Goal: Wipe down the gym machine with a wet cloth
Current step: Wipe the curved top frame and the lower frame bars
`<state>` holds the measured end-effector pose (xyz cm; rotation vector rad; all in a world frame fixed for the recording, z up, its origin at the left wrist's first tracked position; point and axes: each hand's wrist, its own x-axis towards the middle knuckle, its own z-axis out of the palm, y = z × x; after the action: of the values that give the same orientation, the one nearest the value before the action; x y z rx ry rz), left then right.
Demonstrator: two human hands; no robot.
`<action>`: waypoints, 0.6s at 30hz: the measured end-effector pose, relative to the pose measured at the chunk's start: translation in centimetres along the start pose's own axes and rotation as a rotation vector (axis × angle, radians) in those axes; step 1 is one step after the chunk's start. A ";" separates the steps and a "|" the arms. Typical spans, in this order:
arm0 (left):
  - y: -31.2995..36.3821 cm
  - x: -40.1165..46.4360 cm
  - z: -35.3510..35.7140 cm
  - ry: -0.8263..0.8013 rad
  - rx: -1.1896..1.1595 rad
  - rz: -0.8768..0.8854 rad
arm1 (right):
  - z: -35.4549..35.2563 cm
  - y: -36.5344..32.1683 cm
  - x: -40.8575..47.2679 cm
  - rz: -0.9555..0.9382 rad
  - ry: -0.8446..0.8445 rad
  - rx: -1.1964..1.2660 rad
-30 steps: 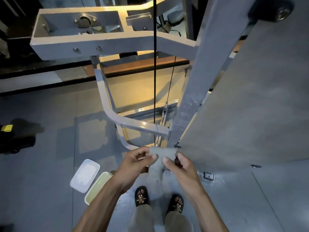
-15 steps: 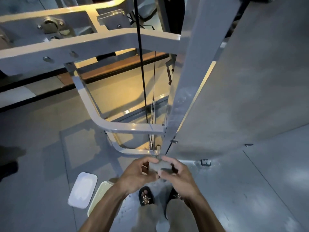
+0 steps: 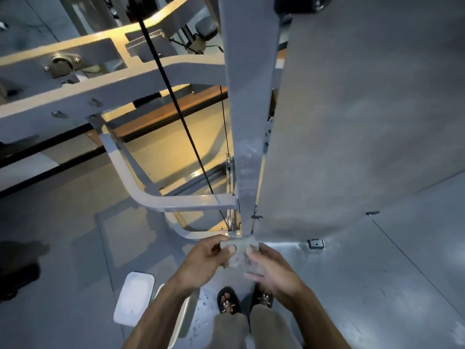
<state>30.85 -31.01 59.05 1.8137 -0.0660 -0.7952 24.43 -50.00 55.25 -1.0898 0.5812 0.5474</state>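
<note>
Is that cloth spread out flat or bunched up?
Bunched up: the cloth sits crumpled between the left hand and right hand.

Grey cloth, crumpled and damp-looking, is held at the foot of the gym machine. The machine's grey-painted upright post is seen rising steeply, with wet streaks on its lower part.

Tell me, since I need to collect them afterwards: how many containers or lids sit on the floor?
2. A white lid lies left of the left forearm; a pale container sits beside it, mostly hidden under that forearm. Others may be hidden.
</note>
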 end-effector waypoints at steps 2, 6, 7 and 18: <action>0.2 0.0 0.7 0.059 -0.095 -0.002 | 0.3 0.1 0.3 0.031 -0.059 0.129; -0.3 0.7 1.8 0.208 -0.128 -0.079 | 0.5 0.5 1.7 0.036 0.070 0.321; -0.6 0.8 1.9 0.238 -0.119 -0.098 | 0.5 0.6 2.2 0.039 0.126 0.350; -1.0 3.7 0.0 0.266 0.025 -0.055 | 0.2 -0.6 11.8 0.192 0.491 0.387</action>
<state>33.40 -32.14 56.40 1.9367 0.1475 -0.5876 33.49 -48.54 47.77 -0.7990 1.1787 0.3083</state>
